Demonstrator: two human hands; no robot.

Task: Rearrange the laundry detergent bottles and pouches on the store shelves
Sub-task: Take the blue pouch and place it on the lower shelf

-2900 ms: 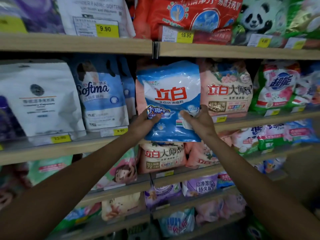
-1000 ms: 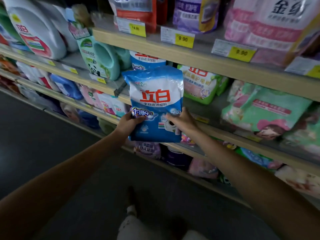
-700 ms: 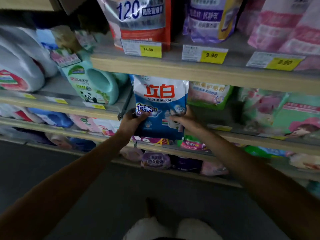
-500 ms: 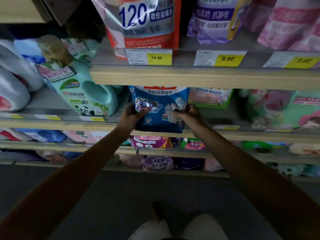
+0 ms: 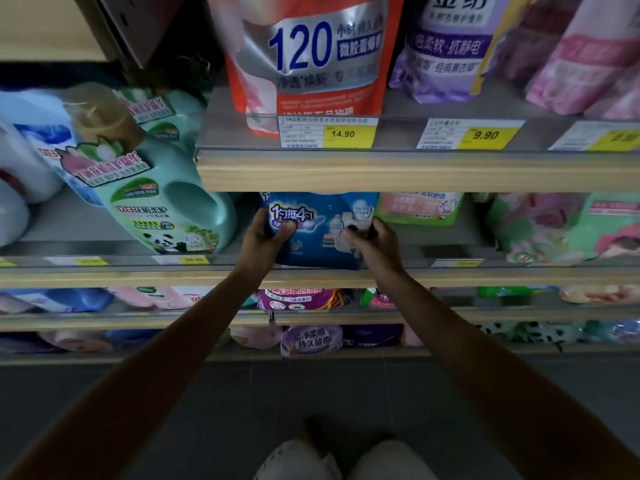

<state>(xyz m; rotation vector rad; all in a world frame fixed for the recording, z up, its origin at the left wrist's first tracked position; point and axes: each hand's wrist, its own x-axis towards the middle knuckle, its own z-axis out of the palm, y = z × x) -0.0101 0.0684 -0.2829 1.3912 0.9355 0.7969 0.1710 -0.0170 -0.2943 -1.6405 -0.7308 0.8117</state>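
We extend both arms: left hand (image 5: 265,237) and right hand (image 5: 372,242) clasp blue pouch (image 5: 320,233) sides, upright on shelf (image 5: 485,277).

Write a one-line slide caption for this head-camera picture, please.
Both hands, left and right, set a blue detergent pouch onto a store shelf beside a green bottle.

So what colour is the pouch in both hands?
Blue pouch, white and purple print; head view.
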